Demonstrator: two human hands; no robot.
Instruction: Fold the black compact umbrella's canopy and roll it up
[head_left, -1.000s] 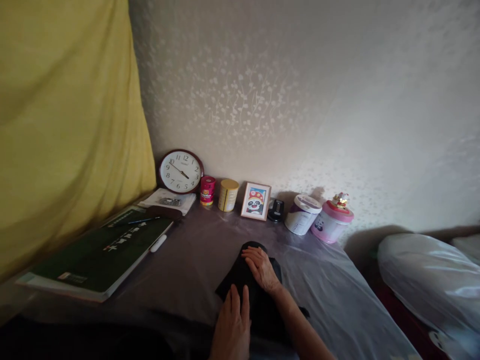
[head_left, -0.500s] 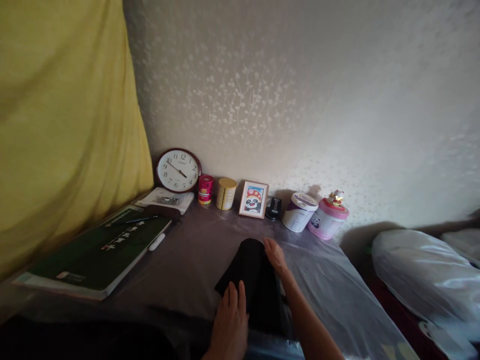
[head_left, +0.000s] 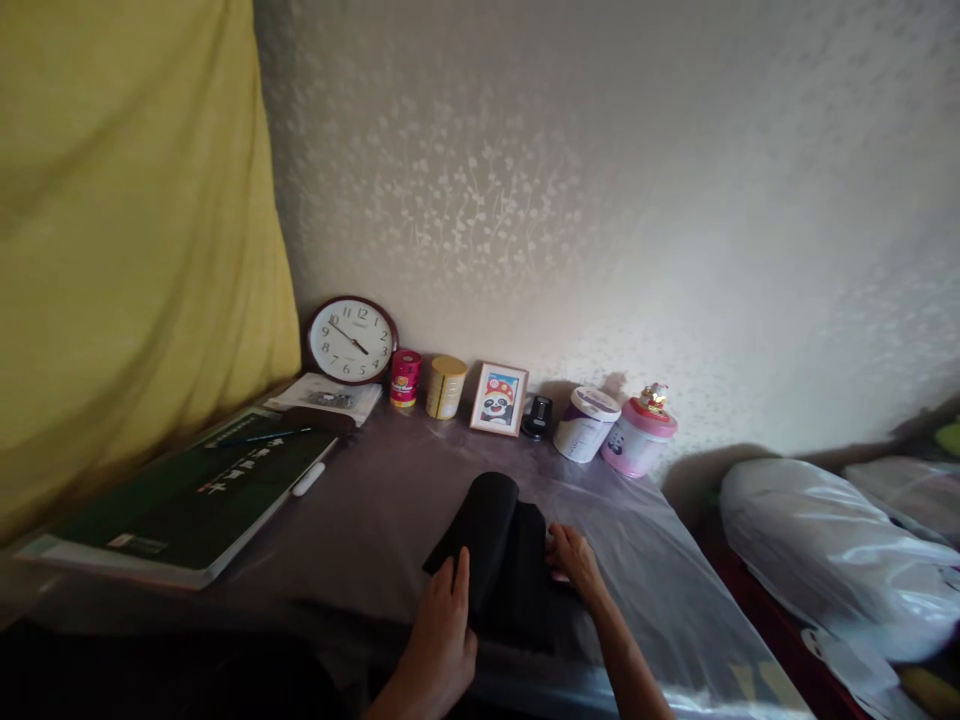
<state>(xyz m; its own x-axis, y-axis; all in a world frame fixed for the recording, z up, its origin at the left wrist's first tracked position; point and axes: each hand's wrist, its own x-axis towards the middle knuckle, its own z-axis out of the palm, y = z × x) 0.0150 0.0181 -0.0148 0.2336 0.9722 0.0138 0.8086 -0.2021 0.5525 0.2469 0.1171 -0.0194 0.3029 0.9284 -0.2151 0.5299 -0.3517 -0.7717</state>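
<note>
A black cloth [head_left: 491, 545], folded over with a rounded bulge at its far end, lies on the plastic-covered table [head_left: 360, 520] in front of me. My left hand [head_left: 442, 625] is closed on its near left side, the fingers pointing away from me along the fabric. At the cloth's right edge my right hand [head_left: 576, 562] has its fingers curled in a pinch on the fabric. A small pinkish spot shows under those fingers, too little to make out. The kind of garment or cover cannot be told.
Along the wall stand a clock [head_left: 352, 340], a red can [head_left: 405, 378], a yellow can [head_left: 447, 388], a framed panda picture [head_left: 499, 398], a small black object [head_left: 537, 417], a white tub [head_left: 587, 425] and a pink tub [head_left: 637, 438]. A green book [head_left: 187, 500] lies left; plastic bags [head_left: 825, 540] right.
My right hand has moved from the cloth's far right corner nearer to me, its fingers now curled. The cloth's right part now lies apart from the bulging left fold. The view has shifted slightly.
</note>
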